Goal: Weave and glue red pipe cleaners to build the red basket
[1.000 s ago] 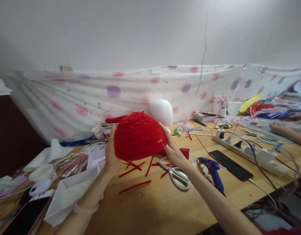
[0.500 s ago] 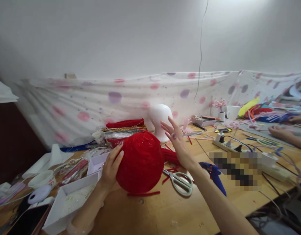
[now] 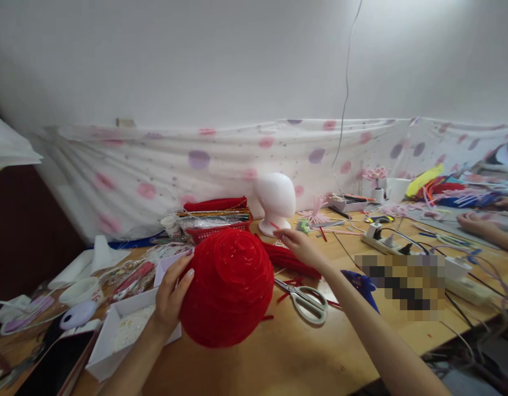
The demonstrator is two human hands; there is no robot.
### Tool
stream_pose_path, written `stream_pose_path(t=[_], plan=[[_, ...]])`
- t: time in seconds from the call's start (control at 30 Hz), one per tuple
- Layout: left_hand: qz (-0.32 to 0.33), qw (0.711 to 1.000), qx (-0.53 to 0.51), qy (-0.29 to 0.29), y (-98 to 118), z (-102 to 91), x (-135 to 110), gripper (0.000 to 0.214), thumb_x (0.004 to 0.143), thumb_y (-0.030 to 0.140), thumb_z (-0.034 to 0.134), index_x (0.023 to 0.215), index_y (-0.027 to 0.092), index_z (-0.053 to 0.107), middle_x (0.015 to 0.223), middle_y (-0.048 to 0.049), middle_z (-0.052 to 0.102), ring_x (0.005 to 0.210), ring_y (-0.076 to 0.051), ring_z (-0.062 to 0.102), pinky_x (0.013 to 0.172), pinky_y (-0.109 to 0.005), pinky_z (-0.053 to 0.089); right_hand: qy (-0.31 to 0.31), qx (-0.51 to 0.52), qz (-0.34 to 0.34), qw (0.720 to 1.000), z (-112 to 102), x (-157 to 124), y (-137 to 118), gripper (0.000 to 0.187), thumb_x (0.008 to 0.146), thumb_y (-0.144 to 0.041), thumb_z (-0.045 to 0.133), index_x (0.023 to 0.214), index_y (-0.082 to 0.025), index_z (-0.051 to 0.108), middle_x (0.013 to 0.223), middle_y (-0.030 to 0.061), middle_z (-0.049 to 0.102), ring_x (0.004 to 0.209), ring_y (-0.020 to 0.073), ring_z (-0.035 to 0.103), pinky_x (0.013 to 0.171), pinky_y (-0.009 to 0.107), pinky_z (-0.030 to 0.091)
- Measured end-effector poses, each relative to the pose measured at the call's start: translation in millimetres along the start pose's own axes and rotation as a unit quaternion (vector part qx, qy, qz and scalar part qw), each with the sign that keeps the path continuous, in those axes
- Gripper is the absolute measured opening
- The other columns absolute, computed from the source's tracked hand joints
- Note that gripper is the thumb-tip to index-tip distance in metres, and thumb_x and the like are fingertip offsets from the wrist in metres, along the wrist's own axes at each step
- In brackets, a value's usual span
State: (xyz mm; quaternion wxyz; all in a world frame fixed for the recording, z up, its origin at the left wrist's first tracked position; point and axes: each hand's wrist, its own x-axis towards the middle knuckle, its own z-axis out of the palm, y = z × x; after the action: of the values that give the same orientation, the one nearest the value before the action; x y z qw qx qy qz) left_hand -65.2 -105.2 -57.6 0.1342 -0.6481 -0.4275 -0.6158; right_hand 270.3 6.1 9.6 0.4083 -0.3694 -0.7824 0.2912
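A red, dome-shaped cap (image 3: 229, 291) wound from fuzzy stems is tilted with its spiral top facing away from me. My left hand (image 3: 171, 294) grips its left side, the thumb out of sight. Right of the cap, my right hand (image 3: 297, 245) is pinched, and a short red fuzzy stem (image 3: 274, 225) sticks out from its fingertips. Beneath that hand lies a bundle of red fuzzy stems (image 3: 295, 261). Scissors (image 3: 309, 305) with pale handles rest beside the cap, among red offcuts. Behind the right hand stands a white foam head (image 3: 276, 198).
A red basket (image 3: 218, 230) of stems stands behind the cap. White boxes (image 3: 100, 357) and a phone (image 3: 58, 366) lie at left. To the right are a blue glue gun (image 3: 363, 289) and power strips (image 3: 386, 247) with cables. Another person's hands (image 3: 474, 223) work at far right.
The cap has tipped and shifted slightly left and toward me, showing more of its top. My right hand, spread before, has closed to a pinch with a red stem piece in it.
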Motion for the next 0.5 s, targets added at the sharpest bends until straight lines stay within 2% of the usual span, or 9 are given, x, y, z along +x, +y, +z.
stream_pose_path(t=[0.07, 0.13, 0.2, 0.27, 0.37, 0.4, 0.43, 0.5], plan=[[0.015, 1.000, 0.019, 0.015, -5.3, -11.7, -0.4, 0.036, 0.103, 0.038, 0.051, 0.136, 0.032, 0.065, 0.126, -0.0016, 0.075, 0.113, -0.021, 0.072, 0.097, -0.039, 0.060, -0.065, -0.041, 0.017, 0.997, -10.7, -5.8, 6.2, 0.027, 0.100, -0.038, 0.065, 0.119, -0.019, 0.067, 0.124, 0.0082, 0.069, 0.105, 0.0213, 0.068, 0.092, 0.043, 0.059], [0.027, 0.999, 0.038, 0.018, -9.6, -21.4, -0.2, 0.036, 0.104, 0.039, 0.048, 0.135, 0.033, 0.066, 0.123, -0.0005, 0.076, 0.109, -0.021, 0.073, 0.095, -0.038, 0.060, -0.104, -0.061, 0.019, 0.993, -16.1, -13.0, 2.0, 0.026, 0.100, -0.038, 0.066, 0.118, -0.020, 0.068, 0.122, 0.0080, 0.070, 0.104, 0.0207, 0.069, 0.093, 0.043, 0.059], [0.034, 0.998, 0.055, 0.011, -12.1, -27.7, 0.4, 0.035, 0.103, 0.039, 0.049, 0.133, 0.032, 0.067, 0.119, -0.0005, 0.077, 0.106, -0.022, 0.073, 0.092, -0.037, 0.060, -0.100, -0.061, 0.009, 0.993, -15.6, -19.7, -14.1, 0.028, 0.101, -0.041, 0.063, 0.118, -0.020, 0.069, 0.122, 0.0097, 0.071, 0.108, 0.0241, 0.069, 0.100, 0.050, 0.055], [0.039, 0.997, 0.067, -0.001, -12.2, -30.0, 0.7, 0.033, 0.104, 0.035, 0.050, 0.131, 0.030, 0.068, 0.118, -0.0007, 0.077, 0.104, -0.021, 0.073, 0.091, -0.036, 0.060, -0.071, -0.045, -0.009, 0.996, -9.7, -24.9, -39.9, 0.033, 0.102, -0.046, 0.056, 0.120, -0.021, 0.069, 0.125, 0.0124, 0.071, 0.115, 0.0288, 0.066, 0.108, 0.057, 0.048], [0.061, 0.996, 0.070, -0.014, -10.0, -28.1, 0.0, 0.033, 0.105, 0.033, 0.048, 0.133, 0.031, 0.065, 0.120, -0.0008, 0.076, 0.106, -0.019, 0.072, 0.092, -0.034, 0.060, -0.050, 0.012, -0.052, 0.997, 8.3, -28.4, -83.4, 0.049, 0.102, -0.054, 0.049, 0.141, -0.025, 0.056, 0.146, 0.0120, 0.060, 0.134, 0.0286, 0.057, 0.117, 0.052, 0.042], [0.072, 0.995, 0.068, -0.018, -9.5, -26.7, -0.6, 0.032, 0.105, 0.033, 0.050, 0.134, 0.030, 0.064, 0.121, -0.0020, 0.075, 0.107, -0.019, 0.072, 0.094, -0.035, 0.060, -0.053, 0.035, -0.065, 0.996, 16.4, -28.5, -95.0, 0.058, 0.100, -0.056, 0.053, 0.149, -0.026, 0.049, 0.153, 0.0110, 0.055, 0.139, 0.0276, 0.052, 0.119, 0.050, 0.040], [0.083, 0.994, 0.065, -0.022, -9.5, -25.2, -1.2, 0.032, 0.104, 0.035, 0.052, 0.134, 0.028, 0.063, 0.123, -0.0039, 0.073, 0.109, -0.020, 0.071, 0.095, -0.038, 0.059, -0.059, 0.053, -0.075, 0.994, 25.4, -28.4, -103.8, 0.070, 0.093, -0.057, 0.064, 0.152, -0.026, 0.045, 0.157, 0.0098, 0.050, 0.144, 0.0276, 0.048, 0.122, 0.048, 0.037], [0.098, 0.993, 0.061, -0.025, -11.1, -22.3, -2.2, 0.035, 0.102, 0.038, 0.059, 0.132, 0.022, 0.062, 0.127, -0.0083, 0.069, 0.111, -0.023, 0.069, 0.096, -0.044, 0.059, -0.068, 0.089, -0.079, 0.991, 44.2, -28.7, -111.3, 0.090, 0.076, -0.055, 0.084, 0.152, -0.025, 0.046, 0.161, 0.0093, 0.047, 0.148, 0.0295, 0.042, 0.127, 0.046, 0.029]])
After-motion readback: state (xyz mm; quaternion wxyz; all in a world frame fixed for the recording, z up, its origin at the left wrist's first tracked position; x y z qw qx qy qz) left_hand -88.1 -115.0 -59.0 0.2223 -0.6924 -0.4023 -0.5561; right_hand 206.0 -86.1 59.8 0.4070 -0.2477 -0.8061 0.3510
